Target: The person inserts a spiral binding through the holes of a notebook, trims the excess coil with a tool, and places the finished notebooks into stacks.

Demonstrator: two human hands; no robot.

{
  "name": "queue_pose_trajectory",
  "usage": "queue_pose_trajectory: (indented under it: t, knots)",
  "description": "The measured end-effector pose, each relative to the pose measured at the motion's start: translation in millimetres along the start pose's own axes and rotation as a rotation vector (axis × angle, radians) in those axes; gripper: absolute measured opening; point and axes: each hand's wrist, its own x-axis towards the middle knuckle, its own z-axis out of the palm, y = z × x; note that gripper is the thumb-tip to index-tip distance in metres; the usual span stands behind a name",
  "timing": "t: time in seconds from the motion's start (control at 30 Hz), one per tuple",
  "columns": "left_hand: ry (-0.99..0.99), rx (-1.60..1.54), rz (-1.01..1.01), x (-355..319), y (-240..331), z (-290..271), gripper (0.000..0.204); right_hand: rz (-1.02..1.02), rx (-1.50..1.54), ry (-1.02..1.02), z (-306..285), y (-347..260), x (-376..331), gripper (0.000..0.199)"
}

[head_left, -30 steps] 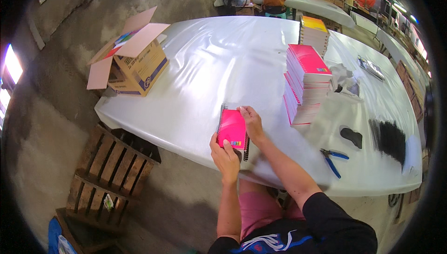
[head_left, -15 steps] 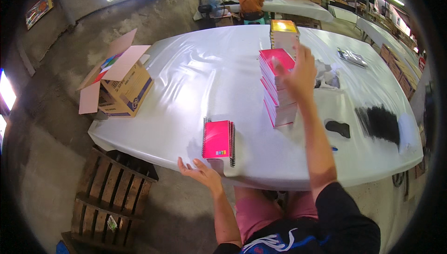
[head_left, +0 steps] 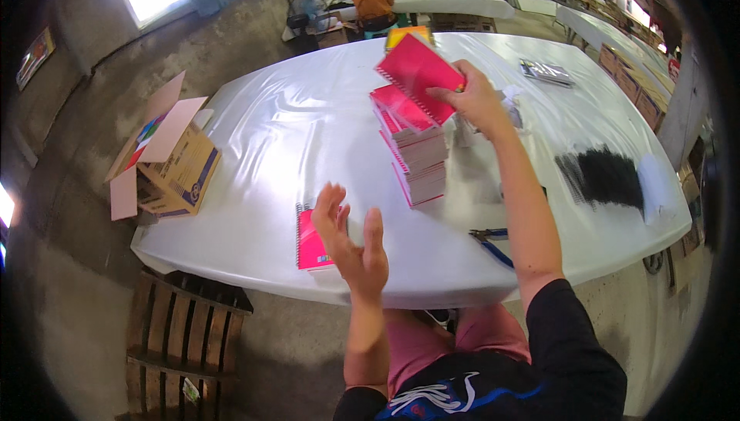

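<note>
My right hand [head_left: 476, 99] grips a pink spiral notebook [head_left: 420, 74] by its edge, tilted above the tall stack of pink notebooks [head_left: 420, 155]. Fingers spread and holding nothing, my left hand [head_left: 356, 247] is raised in front of a small pile of pink spiral notebooks [head_left: 310, 242] near the table's front edge, covering part of it. Behind the tall stack, a yellow-covered notebook pile [head_left: 408, 35] is partly hidden by the held notebook.
An open cardboard box [head_left: 181, 178] stands at the table's left end. Blue-handled pliers [head_left: 493, 245] lie near my right forearm. A black patch [head_left: 609, 182] marks the white table cover [head_left: 270, 143]. A wooden pallet-like bench [head_left: 173, 344] stands at lower left.
My right hand has taken a notebook at the tall stack and lifted it. My left hand has risen and moved right, in front of the small pile. The view has shifted, and pliers now show.
</note>
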Motion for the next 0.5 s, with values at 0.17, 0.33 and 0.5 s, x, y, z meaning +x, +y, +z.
queue_pose_trajectory:
  t: [0.17, 0.33, 0.5]
  knots:
    - [-0.153, 0.034, -0.165, 50.0, -20.8, 65.8, 0.061, 0.081, 0.314, 0.136, 27.5, 14.2, -7.9, 0.049]
    - [-0.227, 0.354, 0.032, 75.9, -58.9, 77.4, 0.050, 0.006, 0.492, 0.305, 10.0, -17.3, -30.1, 0.040]
    - [-0.175, -0.720, -0.280, 40.0, 11.6, 51.9, 0.040, -0.102, 0.478, 0.125, -6.1, -41.9, -119.8, 0.040]
